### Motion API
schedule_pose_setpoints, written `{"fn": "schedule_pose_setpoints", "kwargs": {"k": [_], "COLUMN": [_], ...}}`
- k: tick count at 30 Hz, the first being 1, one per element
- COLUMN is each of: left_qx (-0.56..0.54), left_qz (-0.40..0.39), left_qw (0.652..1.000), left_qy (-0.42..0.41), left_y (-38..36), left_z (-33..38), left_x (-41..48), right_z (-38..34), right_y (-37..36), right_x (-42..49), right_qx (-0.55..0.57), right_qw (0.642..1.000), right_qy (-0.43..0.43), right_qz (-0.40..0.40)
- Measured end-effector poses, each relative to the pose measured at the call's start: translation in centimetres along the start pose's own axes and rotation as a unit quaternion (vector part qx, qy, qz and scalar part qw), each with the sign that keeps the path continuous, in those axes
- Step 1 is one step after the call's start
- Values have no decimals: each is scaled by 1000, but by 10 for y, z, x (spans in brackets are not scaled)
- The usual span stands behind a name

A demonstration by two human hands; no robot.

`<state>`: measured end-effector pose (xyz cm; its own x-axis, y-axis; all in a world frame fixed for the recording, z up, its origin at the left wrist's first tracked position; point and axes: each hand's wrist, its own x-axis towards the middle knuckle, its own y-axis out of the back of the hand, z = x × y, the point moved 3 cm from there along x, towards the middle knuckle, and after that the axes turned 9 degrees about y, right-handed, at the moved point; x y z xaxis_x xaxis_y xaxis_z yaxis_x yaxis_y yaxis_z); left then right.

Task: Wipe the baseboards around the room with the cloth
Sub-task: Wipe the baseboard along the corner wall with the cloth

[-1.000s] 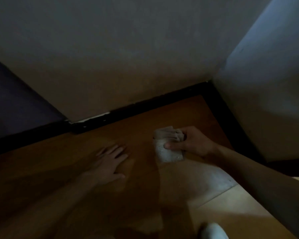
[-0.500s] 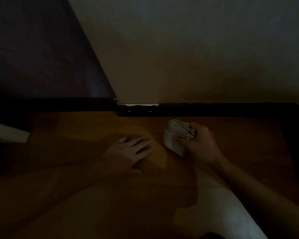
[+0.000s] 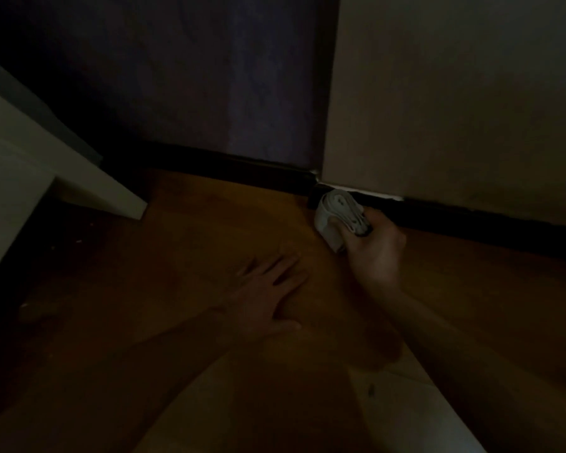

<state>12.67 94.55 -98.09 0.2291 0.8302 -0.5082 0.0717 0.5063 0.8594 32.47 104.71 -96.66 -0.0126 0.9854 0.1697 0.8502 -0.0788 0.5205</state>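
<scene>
While the light stays this low, plenty sinks into shadow: the dark purplish surface (image 3: 209,76) far left shows faint mottling, and door or wall, I cannot tell. Brown wooden floor (image 3: 193,230), smooth, fills the middle; a paler patch (image 3: 422,416) near right is cut off by the frame. Far right, a pale matte wall (image 3: 455,93). Along its foot runs the black baseboard (image 3: 471,220), a thin white chipped sliver above it at the corner. At left, a white boxy piece of furniture (image 3: 30,165), cropped by the edge. Left hand (image 3: 268,295) lies flat on the floor, fingers spread, grip empty. Right hand (image 3: 376,253): grip curled round the cloth (image 3: 330,214), fingertips hidden behind it. That cloth, whitish, folded in soft layers, sits against the baseboard at the corner.
</scene>
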Motion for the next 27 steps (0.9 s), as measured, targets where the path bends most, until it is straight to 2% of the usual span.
{"fn": "schedule_pose_setpoints", "kwargs": {"k": [7,11,14,17,23,27], "left_qx": [2,-1,4,-1,-1,-15], "left_qz": [30,36,27,32,38,78], "left_qw": [1000,999,1000,999,999,996], "left_qy": [7,13,15,14,20,29], "left_y": [-6,-5,-6,-5,1,8], "left_z": [0,3,3,3,6,16], "left_x": [3,3,3,4,4,7], "right_z": [12,-7,-7,-5,-11,11], "right_y": [5,-9,-6,-2,-5,26], "right_x": [1,6,5,1,2,-2], "right_qx": [-91,-110,-129,-132,-129,-131], "right_qw": [995,993,991,991,992,990], "right_qy": [-8,31,25,-2,7,-27], "right_qz": [37,2,12,33,15,43]}}
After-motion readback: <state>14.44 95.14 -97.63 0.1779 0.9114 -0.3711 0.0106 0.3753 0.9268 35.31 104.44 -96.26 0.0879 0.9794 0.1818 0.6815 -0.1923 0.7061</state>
